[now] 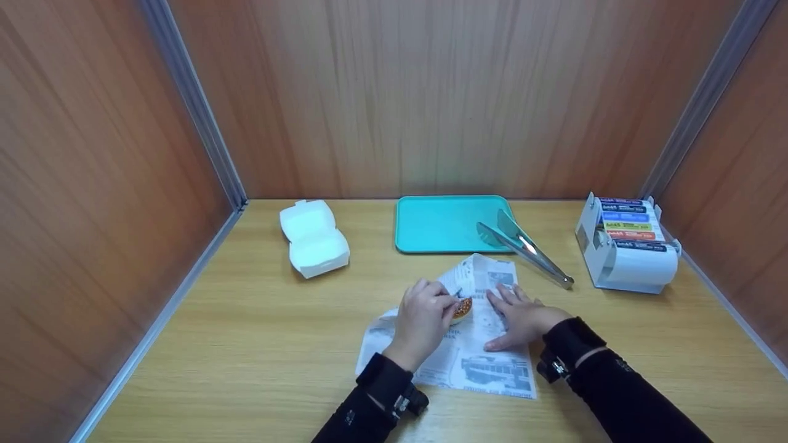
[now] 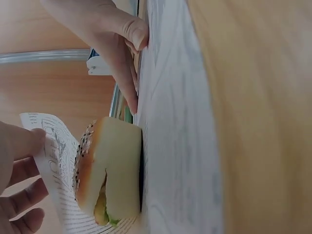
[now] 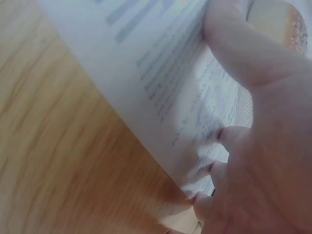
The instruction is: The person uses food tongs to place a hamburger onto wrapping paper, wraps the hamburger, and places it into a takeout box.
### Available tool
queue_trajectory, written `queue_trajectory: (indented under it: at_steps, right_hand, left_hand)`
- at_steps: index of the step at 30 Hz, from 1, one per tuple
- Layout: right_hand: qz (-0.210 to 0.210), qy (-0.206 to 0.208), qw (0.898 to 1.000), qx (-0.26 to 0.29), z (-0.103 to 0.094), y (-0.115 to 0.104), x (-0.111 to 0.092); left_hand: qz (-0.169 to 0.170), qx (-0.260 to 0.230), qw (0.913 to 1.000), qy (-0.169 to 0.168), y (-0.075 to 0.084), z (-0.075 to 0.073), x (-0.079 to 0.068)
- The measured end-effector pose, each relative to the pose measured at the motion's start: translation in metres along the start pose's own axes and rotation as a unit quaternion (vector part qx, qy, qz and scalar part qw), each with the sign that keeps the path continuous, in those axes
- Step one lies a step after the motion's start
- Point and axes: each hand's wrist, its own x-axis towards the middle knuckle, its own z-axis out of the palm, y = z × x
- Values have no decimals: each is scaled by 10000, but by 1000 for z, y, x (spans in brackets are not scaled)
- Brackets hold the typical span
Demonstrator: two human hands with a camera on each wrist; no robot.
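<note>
A burger [image 1: 463,309] with a seeded, browned top sits on a sheet of newsprint-style wrapping paper [image 1: 492,369]. Close up in the left wrist view, the burger [image 2: 119,165] shows a pale side with a slit, where green and yellow filling peeks out. My left hand [image 1: 423,317] pinches a raised edge of the paper [image 2: 56,161] between thumb and fingers, beside the burger and partly hiding it in the head view. To the burger's right, my right hand [image 1: 520,315] presses on the sheet with its fingers spread.
Beyond the paper lies a turquoise tray [image 1: 443,224], with metal tongs [image 1: 535,255] leaning across its right corner. An opened white takeaway box [image 1: 317,240] stands at the back left. A white dispenser with coloured labels [image 1: 634,246] is at the back right. Wooden panels surround the table.
</note>
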Motion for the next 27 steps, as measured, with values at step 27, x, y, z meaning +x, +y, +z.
queue_trajectory:
  at_steps: [27]
  right_hand:
    - [53, -71, 10000, -11, 0, -2, 2]
  left_hand:
    - [236, 293, 9883, -1481, 9, 11, 0]
